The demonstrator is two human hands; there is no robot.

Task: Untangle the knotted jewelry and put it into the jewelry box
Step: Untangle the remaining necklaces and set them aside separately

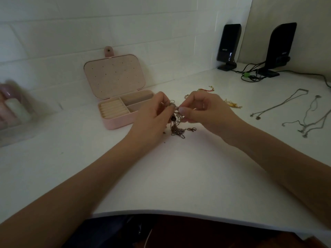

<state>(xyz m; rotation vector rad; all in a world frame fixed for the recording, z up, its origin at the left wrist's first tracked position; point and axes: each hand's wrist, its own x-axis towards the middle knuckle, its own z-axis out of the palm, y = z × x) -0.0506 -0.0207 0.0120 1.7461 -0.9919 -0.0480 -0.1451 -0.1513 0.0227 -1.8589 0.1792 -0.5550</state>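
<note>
White desk [179, 176] surface carries all items and curves along its near edge. White brick-pattern wall [125, 24] stands behind it. Pink jewelry box [116, 120] sits open at left centre, lid [113, 76] upright with small holes, a snap tab at its top; the base shows a row of cream ring rolls [113, 109] on the left and two open compartments on the right. Two black speakers [228, 44] [281, 49] stand at the far right corner, their dark cables [250, 76] lying between and beside them. Blurred pink and white containers [12, 108] occupy the far left edge. Left hand [154, 117] and right hand [202, 110] meet just right of the box, raised slightly above the desk. Fingers of both hands are curled, thumb and forefinger of each pinching the knotted jewelry [176, 120], a brownish tangle of chains with a dark bead, whose lower strands trail onto the desk. Three silver necklaces [279, 102] [310, 111] [317, 124] lie stretched out, separate from the tangle, at the right. Small gold and red thread pieces [232, 104] [206, 89] lie behind the right hand. Tiny dark specks [164, 142] sit beside the tangle.
</note>
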